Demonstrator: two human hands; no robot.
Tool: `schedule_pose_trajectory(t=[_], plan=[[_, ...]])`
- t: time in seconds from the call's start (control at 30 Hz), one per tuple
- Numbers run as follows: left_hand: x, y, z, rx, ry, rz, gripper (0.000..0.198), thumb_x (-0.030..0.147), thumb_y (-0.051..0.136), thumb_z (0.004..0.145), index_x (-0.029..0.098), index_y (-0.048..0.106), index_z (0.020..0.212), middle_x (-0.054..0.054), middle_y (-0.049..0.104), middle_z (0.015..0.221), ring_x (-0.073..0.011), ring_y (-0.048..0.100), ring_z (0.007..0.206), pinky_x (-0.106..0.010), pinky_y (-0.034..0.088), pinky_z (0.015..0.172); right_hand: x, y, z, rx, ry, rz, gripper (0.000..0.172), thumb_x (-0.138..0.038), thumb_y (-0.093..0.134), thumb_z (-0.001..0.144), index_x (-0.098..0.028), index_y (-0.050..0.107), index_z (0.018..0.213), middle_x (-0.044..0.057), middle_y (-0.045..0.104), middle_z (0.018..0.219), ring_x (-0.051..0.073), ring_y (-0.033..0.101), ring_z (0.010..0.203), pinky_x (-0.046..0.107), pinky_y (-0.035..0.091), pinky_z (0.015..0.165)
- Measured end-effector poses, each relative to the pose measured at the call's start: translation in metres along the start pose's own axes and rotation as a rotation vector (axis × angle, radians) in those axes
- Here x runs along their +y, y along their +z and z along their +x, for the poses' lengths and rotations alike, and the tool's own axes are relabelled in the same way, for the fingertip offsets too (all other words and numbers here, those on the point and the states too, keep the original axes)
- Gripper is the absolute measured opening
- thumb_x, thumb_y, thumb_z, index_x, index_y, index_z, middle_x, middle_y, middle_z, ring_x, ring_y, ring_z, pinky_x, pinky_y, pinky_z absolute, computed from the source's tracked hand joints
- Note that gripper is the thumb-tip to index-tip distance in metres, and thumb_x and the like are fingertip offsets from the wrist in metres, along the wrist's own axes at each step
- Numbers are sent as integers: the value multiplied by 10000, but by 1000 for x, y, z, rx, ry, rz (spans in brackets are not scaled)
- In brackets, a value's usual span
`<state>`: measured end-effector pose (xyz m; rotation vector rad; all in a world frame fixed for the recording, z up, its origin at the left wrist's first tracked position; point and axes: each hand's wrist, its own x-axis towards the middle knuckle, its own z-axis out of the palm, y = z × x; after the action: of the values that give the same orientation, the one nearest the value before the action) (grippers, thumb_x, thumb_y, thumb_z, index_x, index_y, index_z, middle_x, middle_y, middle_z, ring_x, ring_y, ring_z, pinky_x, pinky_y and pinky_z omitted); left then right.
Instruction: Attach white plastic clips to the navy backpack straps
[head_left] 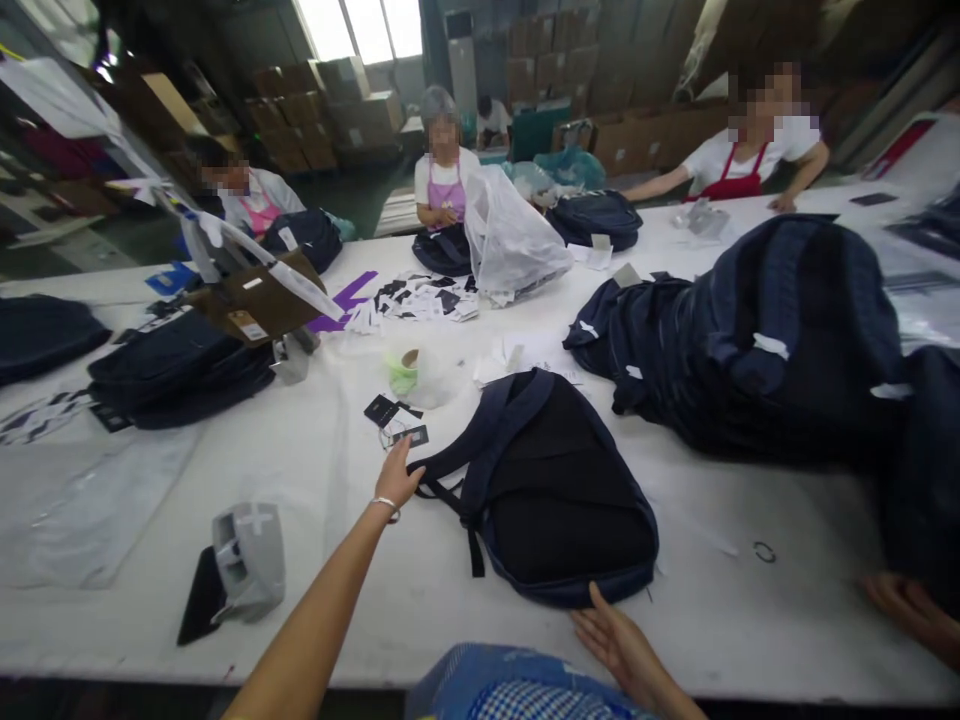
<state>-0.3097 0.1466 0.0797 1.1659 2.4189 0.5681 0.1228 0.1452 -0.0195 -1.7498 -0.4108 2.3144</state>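
A navy backpack (562, 480) lies flat on the white table, its black padded back panel facing up and its straps spread to the left. My left hand (400, 474) is stretched out at the end of a strap, fingers extended and thumb apart. Just beyond its fingertips are black hang tags (411, 436) with thin strings. Along the bag's bottom edge, my right hand (611, 632) rests with fingers spread and the thumb against the rim. No object shows in either palm.
Stacked navy backpacks (750, 340) rise at the right, near another person's hand (911, 608). A grey tape dispenser (251, 560) stands at the left front. Beyond the bag are a tape roll (406, 370) and scattered labels (431, 298). Several people work across the table.
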Motion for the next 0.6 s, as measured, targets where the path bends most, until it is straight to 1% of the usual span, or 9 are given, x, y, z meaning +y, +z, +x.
schedule_pose_trajectory(t=[0.07,0.1,0.17,0.27,0.33,0.4,0.5,0.53,0.6], plan=[[-14,23,5,-68,12,-3,757,241,681,656,110,416,1353,-173,413,1438,-305,336,1353,-434,295,1092,-2,-7,-9,-14,-34,-317,488,-597,644,724,-127,641,857,108,702,758,232,701,739,315,578,682],[-16,32,8,-110,17,-9,745,251,702,629,127,460,1323,-165,463,1403,-313,387,1320,-435,322,1070,-6,-7,-16,1,-128,-498,456,-596,596,762,-143,641,782,80,680,663,221,685,633,321,570,622],[-16,43,11,-205,26,-22,586,282,726,593,158,612,1155,-139,634,1211,-332,544,1164,-437,401,990,-21,-2,-30,62,-466,-830,422,-558,507,837,-171,651,746,54,664,624,207,657,582,342,557,632],[-11,34,13,-314,57,-52,285,385,720,598,199,712,813,-62,735,836,-309,655,897,-409,470,883,-53,10,-38,154,-1028,-1121,312,-415,453,909,-222,666,1028,76,700,1005,221,650,948,380,492,922],[-6,10,12,-318,85,-87,329,483,647,676,212,713,850,-47,733,877,-285,645,926,-379,466,901,-77,19,-30,181,-1231,-1247,346,-329,438,923,-243,571,1230,75,585,1275,222,524,1191,397,396,1051],[-2,-21,7,-244,77,-93,458,521,534,767,205,660,1073,-60,700,1063,-268,613,1031,-365,447,942,-99,30,-14,207,-1300,-1375,429,-286,454,914,-250,463,1342,72,444,1421,241,381,1320,445,326,1100],[3,-48,-11,84,-12,133,564,469,451,805,160,522,1272,-138,625,1201,-321,572,1107,-460,415,978,-121,45,8,264,-1232,-1540,538,-283,521,878,-208,384,1393,132,429,1416,305,328,1336,552,256,1095],[5,-46,-18,232,-18,249,568,439,422,804,140,512,1279,-172,584,1251,-355,533,1157,-510,371,1010,-126,48,12,268,-1195,-1583,533,-282,536,867,-181,408,1374,155,495,1344,317,379,1292,572,251,1081],[8,-22,-33,248,92,291,577,425,372,801,121,518,1269,-191,514,1335,-357,468,1239,-494,328,1064,-132,51,14,234,-1162,-1658,410,-275,558,848,-139,544,1235,161,615,1123,305,514,1124,570,276,1051]])
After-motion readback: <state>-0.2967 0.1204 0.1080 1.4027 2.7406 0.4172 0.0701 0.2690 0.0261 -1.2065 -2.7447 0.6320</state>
